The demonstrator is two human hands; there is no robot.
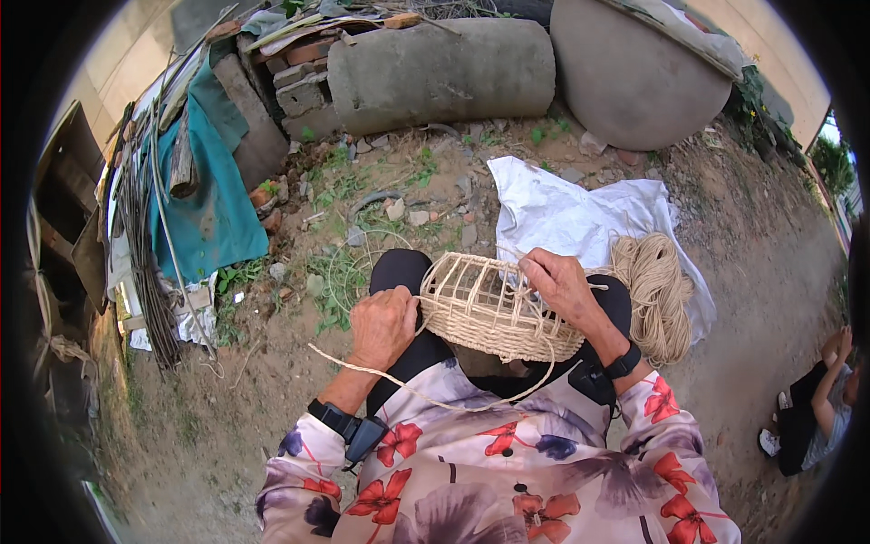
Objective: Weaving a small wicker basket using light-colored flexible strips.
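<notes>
A half-woven basket [489,335] of pale twisted cord lies across my knees. One long side is closely woven, while open ribs span the rest over a wire-like frame. At its left end my left hand [384,326] is closed on the basket's edge, knuckles up. My right hand [558,288] pinches a strand of cord at the far right of the basket, thumb and forefinger together. A loose cord [444,404] loops over my lap, from beside my left wrist to the basket's right part. What lies under my left fingers is hidden.
A coiled hank of cord [654,299] rests on a white sack [580,213] to the right. Beyond are a concrete pipe [442,71] and rubble. Teal cloth [204,181] and dark rods [145,245] stand left. Another person [820,408] sits at far right.
</notes>
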